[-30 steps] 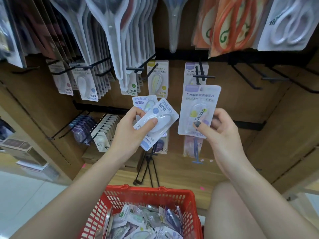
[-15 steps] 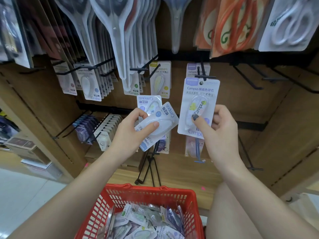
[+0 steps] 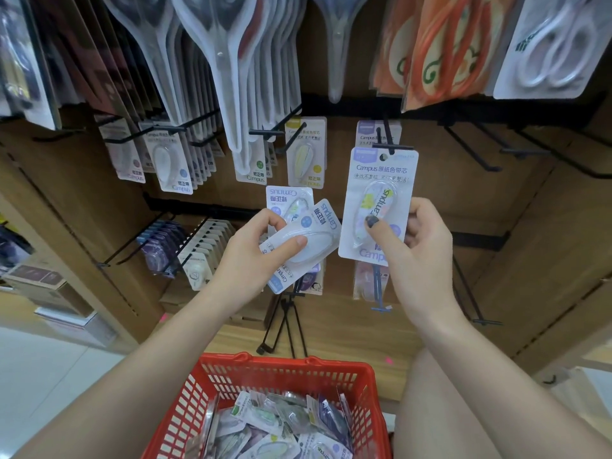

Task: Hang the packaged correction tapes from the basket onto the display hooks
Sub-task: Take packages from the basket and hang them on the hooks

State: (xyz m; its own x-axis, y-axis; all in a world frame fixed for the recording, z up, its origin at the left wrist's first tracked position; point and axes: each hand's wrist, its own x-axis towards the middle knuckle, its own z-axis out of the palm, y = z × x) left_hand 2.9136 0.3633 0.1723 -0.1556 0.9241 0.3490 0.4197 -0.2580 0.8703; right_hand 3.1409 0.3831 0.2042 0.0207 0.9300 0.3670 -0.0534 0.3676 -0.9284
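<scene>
**Pack at the hook tip, not yet threaded**

Right hand [image 3: 420,246] pinching a packaged correction tape [image 3: 379,202] low on the card: thumb on the front over the blister, fingers [image 3: 418,210] curled behind the right edge. Card upright, top edge raised to the black display hook [image 3: 392,145], hang hole just beside the hook's cross-tip. Whether the hole is on the prong: cannot tell.

Left hand [image 3: 255,256] gripping two spare packs [image 3: 299,226], fanned and upside down, thumb pressed over the front blister, fingers curled round the left edges. Held left of the pack going up, edges near but apart.

Red basket [image 3: 284,371] near, below both arms, many packs loose inside.

Risks, as judged:
- Hole missing the prong; the cross-tip is wide and hides the slot, so the card may butt against it and bend.
- Low pinch leaves the top of the card free to swing or twist off line.
- Pack already hanging behind on the same hook may get shoved back or snagged.
- Fanned spares may slip from the left thumb and drop.

Look of the pack: white card, lilac band at top, "Campus" printed, clear blister over a patterned dispenser with yellow and pink marks. Light, stiff, glossy.
</scene>
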